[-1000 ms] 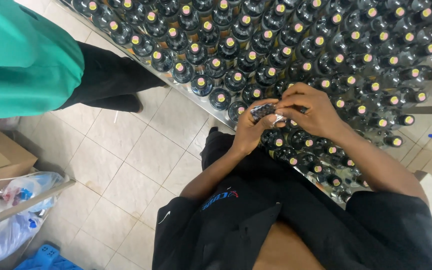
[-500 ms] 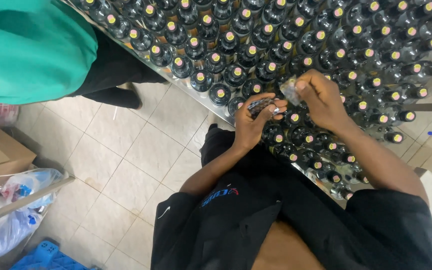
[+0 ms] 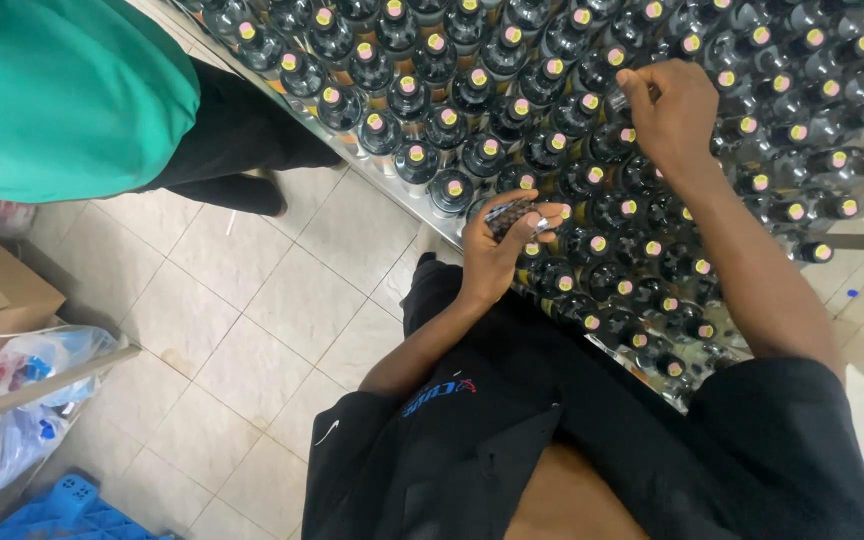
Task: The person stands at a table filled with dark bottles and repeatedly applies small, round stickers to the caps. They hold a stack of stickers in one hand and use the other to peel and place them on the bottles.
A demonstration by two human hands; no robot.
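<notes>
The little stack of seals [image 3: 510,214] is dark and shiny, with a see-through edge. It is small and flat, and it lies tilted in the left hand [image 3: 497,250], pinched between the thumb and the fingers. It sits just above the near edge of the bottles.

The bottles [image 3: 512,110] are dark glass and they stand upright, packed close in slanting rows. Each one has a round cap on top — some yellow, some pink. The right hand [image 3: 674,110] is farther out over the rows, and its fingertips press on the top of one bottle [image 3: 624,100] — what they pinch there is too small to tell.
</notes>
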